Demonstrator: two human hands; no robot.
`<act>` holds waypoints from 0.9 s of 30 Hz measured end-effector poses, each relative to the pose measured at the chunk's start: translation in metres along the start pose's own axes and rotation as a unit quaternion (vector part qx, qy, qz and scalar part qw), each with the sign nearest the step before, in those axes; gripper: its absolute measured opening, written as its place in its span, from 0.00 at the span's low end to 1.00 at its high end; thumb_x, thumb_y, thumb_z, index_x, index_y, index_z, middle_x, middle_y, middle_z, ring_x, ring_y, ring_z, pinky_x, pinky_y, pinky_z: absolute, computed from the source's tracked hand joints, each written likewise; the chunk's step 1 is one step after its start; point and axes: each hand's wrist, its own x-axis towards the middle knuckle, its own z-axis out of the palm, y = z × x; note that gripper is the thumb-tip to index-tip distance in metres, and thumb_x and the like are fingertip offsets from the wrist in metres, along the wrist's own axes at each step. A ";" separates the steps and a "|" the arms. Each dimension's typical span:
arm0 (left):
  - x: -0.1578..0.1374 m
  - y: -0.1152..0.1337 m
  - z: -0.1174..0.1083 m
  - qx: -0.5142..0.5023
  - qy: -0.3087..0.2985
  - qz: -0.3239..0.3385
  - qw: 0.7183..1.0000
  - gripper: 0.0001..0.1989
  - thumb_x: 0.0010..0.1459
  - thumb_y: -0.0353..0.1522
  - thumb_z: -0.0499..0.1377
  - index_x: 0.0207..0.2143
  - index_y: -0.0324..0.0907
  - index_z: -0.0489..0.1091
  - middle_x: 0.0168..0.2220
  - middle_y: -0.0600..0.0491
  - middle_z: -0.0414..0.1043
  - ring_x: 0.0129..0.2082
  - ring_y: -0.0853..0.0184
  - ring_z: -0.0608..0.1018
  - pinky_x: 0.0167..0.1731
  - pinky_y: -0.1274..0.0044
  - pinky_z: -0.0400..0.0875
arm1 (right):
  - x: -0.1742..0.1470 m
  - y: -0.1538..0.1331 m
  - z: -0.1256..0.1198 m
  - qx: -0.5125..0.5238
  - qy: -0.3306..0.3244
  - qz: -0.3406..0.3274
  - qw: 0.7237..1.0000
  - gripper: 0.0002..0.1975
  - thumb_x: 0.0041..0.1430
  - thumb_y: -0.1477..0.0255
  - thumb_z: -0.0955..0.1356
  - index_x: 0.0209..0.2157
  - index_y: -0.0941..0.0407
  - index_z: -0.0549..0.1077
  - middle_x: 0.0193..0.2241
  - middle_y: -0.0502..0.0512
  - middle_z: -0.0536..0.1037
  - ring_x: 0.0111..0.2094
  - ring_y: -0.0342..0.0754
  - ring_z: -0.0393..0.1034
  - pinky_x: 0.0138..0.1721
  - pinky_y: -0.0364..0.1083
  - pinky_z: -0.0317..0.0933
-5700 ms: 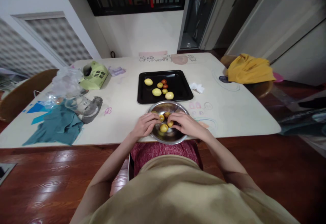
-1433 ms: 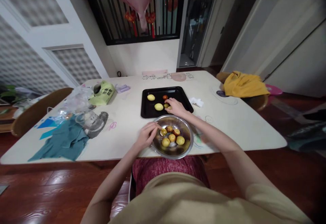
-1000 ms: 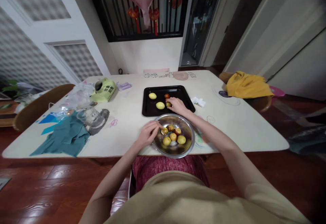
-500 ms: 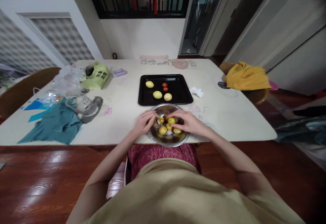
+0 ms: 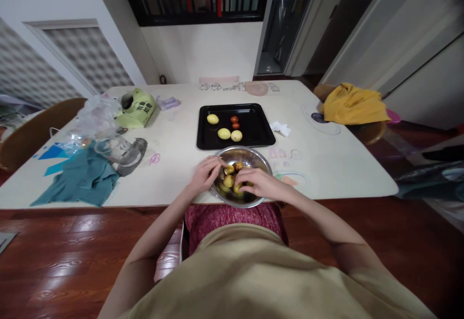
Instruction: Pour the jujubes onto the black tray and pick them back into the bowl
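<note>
At the bottom centre of the frame, a khaki shirt (image 5: pixel 250 270) faces the near edge of a white table (image 5: pixel 348 174). A metal bowl (image 5: pixel 255 157) at that edge, mid-frame, contains several yellow-brown fruits (image 5: pixel 228 181). The left hand (image 5: pixel 205 176) is at the bowl's left rim, its fingertips at the nearest fruit; I cannot tell whether it grips either. The right hand (image 5: pixel 259 182) enters from the right, fingers bent over a yellow fruit (image 5: pixel 237 188); I cannot tell whether they clasp it. A teal cloth (image 5: pixel 81 179) occupies the lower left of the table. Directly beyond the bowl, a black tray (image 5: pixel 253 125) carries three larger yellow fruits (image 5: pixel 224 134) and two small red fruits (image 5: pixel 236 126). White tissue (image 5: pixel 281 128) lies just right of the tray. At upper left stands a green box (image 5: pixel 139 108); at upper right, a yellow cloth (image 5: pixel 353 106) covers part of a chair (image 5: pixel 373 133).
</note>
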 end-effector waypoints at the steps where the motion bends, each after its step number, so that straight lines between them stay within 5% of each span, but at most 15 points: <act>1: 0.000 0.000 0.000 0.000 0.001 0.004 1.000 0.21 0.78 0.40 0.48 0.42 0.41 0.79 0.41 0.44 0.84 0.46 0.58 0.83 0.54 0.63 0.75 | 0.001 0.000 0.001 -0.004 0.004 0.000 1.000 0.05 0.66 0.79 0.74 0.39 0.55 0.82 0.39 0.54 0.85 0.40 0.49 0.81 0.47 0.47 0.74; 8: -0.001 -0.002 0.002 0.003 0.005 0.011 1.000 0.19 0.78 0.37 0.49 0.43 0.40 0.78 0.42 0.44 0.84 0.45 0.58 0.83 0.52 0.64 0.74 | 0.016 0.011 -0.030 -0.008 0.071 0.006 0.997 0.05 0.69 0.72 0.72 0.40 0.54 0.83 0.38 0.55 0.85 0.40 0.50 0.80 0.46 0.48 0.73; 14: -0.001 -0.003 0.002 -0.001 0.008 0.016 1.000 0.19 0.78 0.38 0.49 0.43 0.41 0.79 0.41 0.45 0.84 0.45 0.58 0.83 0.52 0.63 0.75 | 0.054 0.089 -0.075 -0.093 0.211 0.071 0.970 0.07 0.67 0.74 0.69 0.41 0.55 0.83 0.40 0.57 0.83 0.40 0.52 0.78 0.44 0.50 0.72; 20: -0.001 -0.003 0.002 0.005 0.011 0.035 0.999 0.18 0.78 0.36 0.49 0.44 0.41 0.78 0.40 0.45 0.83 0.44 0.59 0.83 0.51 0.64 0.75 | 0.091 0.160 -0.082 -0.191 0.165 0.141 0.957 0.18 0.64 0.80 0.68 0.53 0.56 0.80 0.52 0.62 0.80 0.50 0.57 0.76 0.52 0.55 0.73; 27: -0.002 0.000 0.001 -0.002 -0.002 0.016 1.000 0.18 0.78 0.37 0.49 0.43 0.41 0.77 0.41 0.45 0.83 0.46 0.57 0.83 0.53 0.63 0.74 | 0.103 0.177 -0.071 -0.221 0.088 0.119 0.964 0.19 0.64 0.81 0.68 0.55 0.55 0.78 0.57 0.62 0.78 0.59 0.58 0.73 0.58 0.56 0.71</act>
